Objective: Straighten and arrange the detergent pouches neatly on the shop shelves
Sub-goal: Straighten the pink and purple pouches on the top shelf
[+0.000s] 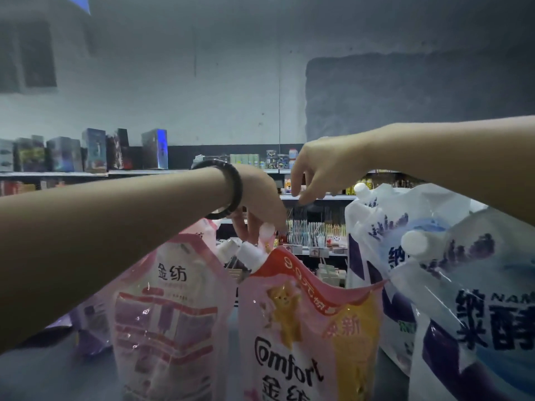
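Head view | left grip (257,198) pinches rear pink pouch (267,240) top, upright, directly beneath | right grip (318,169) loose, empty (hovering higher) | left nearer

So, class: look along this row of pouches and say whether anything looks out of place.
Yes. The left pink pouch seems to show its back, while the Comfort pouch faces front. The front white pouch tilts sideways, and a purple pouch sits slumped at far left.
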The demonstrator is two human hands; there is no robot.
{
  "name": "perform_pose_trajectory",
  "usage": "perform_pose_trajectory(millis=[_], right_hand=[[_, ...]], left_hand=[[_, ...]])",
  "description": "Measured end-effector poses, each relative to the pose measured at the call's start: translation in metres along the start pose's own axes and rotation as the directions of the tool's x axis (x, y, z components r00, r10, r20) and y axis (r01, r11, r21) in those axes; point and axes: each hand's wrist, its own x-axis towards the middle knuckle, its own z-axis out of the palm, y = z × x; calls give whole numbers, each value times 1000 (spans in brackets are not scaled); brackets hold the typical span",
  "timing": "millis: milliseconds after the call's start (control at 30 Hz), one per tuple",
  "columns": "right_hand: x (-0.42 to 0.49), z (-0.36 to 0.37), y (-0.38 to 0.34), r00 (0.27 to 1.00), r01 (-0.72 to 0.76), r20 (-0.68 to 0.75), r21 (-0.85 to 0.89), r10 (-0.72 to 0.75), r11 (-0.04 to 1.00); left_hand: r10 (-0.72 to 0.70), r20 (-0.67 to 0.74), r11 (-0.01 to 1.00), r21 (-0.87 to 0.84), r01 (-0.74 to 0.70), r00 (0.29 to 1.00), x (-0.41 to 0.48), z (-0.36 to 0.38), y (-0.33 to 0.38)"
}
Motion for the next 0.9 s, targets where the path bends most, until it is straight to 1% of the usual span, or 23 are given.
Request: perform_pose_trajectory(millis=[67,133,267,333,400,467,500,567,700,800,900], right_hand=[[9,1,-5,999,36,29,5,-36,999],[20,4,-9,995,72,69,-32,-70,997],[37,17,-12,988,85,143,-225,-53,971],[40,23,-14,985,107,163,-286,-61,952],[40,26,-14,980,120,186,-259,-73,958],[37,26,-16,972,148,219,-284,-86,947],[34,25,-17,969,164,229,-316,-93,935],[29,27,-20,971,176,215,-353,-103,919],[26,29,-22,978,137,194,-326,-76,935],[19,23,-23,974,111,224,-306,-42,946],[10,18,-25,974,91,227,-284,-26,955]], left_hand=[[13,2,1000,18,-13,1000,4,4,0],[24,12,999,38,-24,1000,8,4,-1],[61,11,987,151,-62,998,14,4,-6],[72,3,984,165,-71,997,15,5,-12],[85,-12,982,169,-81,996,12,6,-19],[122,-10,970,215,-117,992,11,7,-24],[140,-20,968,211,-133,990,10,7,-26],[180,-49,974,148,-171,982,9,8,-28],[227,-75,971,101,-219,971,6,7,-31],[230,-64,967,125,-221,971,2,4,-35],[230,-53,968,111,-223,972,-3,2,-38]])
